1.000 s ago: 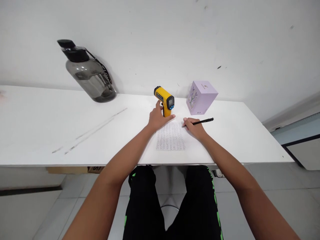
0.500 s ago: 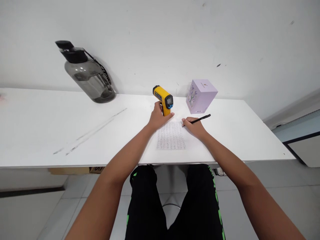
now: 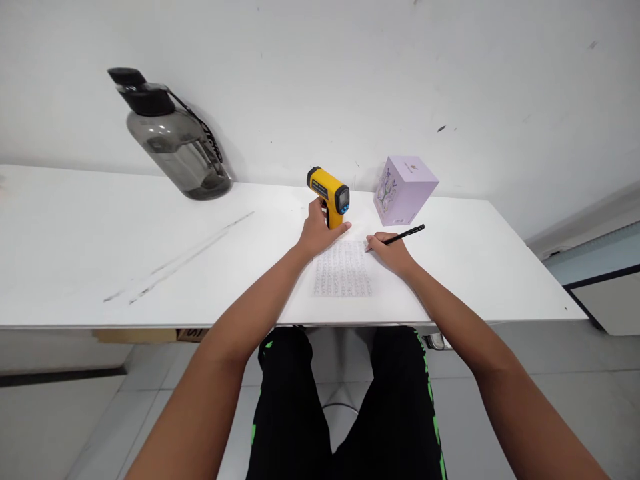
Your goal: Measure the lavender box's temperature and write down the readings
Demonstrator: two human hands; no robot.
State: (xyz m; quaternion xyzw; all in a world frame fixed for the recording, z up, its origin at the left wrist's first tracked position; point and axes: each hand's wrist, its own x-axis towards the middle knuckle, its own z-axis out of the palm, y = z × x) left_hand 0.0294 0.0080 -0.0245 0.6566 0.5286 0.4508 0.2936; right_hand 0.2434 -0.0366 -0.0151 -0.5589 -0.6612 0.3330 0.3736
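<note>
My left hand point(image 3: 320, 229) is wrapped about the handle of a yellow and black infrared thermometer point(image 3: 330, 189). The thermometer is upright, its small display and blue buttons facing me, and the thumb lies across the foot of the handle. In my right hand point(image 3: 393, 252) is a slim black pencil point(image 3: 407, 234), pinched between thumb and fingers and slanting up to the right. Its tip is at the upper right corner of a thin whitish sheet point(image 3: 343, 270) covered with rows of small grey marks. The sheet lies flat between my forearms.
Behind my right hand stands a lilac box point(image 3: 406, 190) with a floral print. A grey see-through water bottle point(image 3: 175, 150) with a black lid stands at the back left, near the wall point(image 3: 300, 80). The white table point(image 3: 465, 267) bears dark scuff lines on the left.
The view has shifted slightly. Both hands keep their holds on the thermometer and the pencil, with hardly any movement against the table.
</note>
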